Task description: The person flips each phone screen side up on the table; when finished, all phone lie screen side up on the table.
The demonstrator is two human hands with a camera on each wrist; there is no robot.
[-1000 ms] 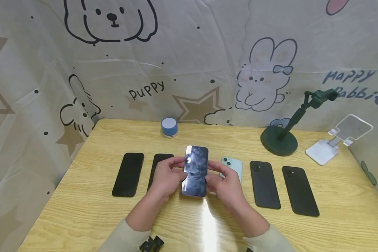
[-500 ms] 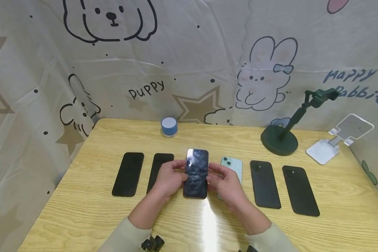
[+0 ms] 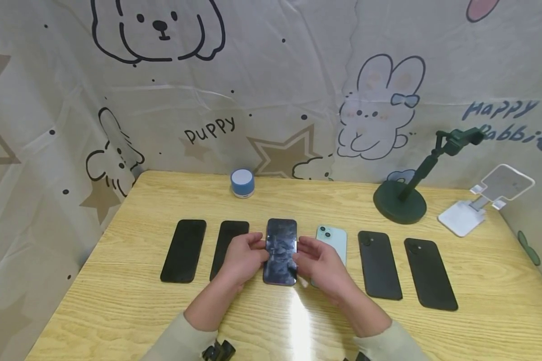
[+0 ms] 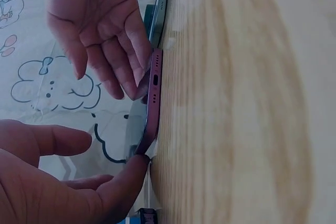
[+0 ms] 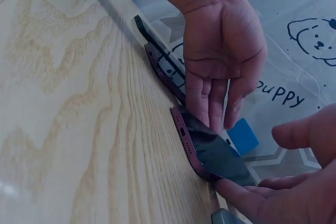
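Note:
A smartphone [image 3: 281, 250] lies screen up in the middle of the row, with smudges or reflections across its dark glass. Its purple-red frame with the charging port [image 4: 156, 80] shows in the left wrist view, low against the wood. My left hand [image 3: 244, 258] is at the phone's left edge, one fingertip touching it, the fingers loosely extended. Along the right edge is my right hand [image 3: 322, 263], a fingertip at the frame and the other digits spread apart. It partly covers a mint-green phone [image 3: 336, 238] lying camera side up. Behind my left hand lies a black phone [image 3: 229, 235].
Another black phone [image 3: 183, 250] lies at the far left. Two dark phones [image 3: 380, 264] lie camera side up on the right. Behind stand a blue round speaker [image 3: 242, 183], a dark green stand [image 3: 399, 203] and a white phone stand [image 3: 462, 218]. A printed curtain [image 3: 271, 75] hangs behind the table.
The phone between my hands has come down from a raised, tilted position to lie on the table, level with the others. My fingers have loosened slightly at its edges.

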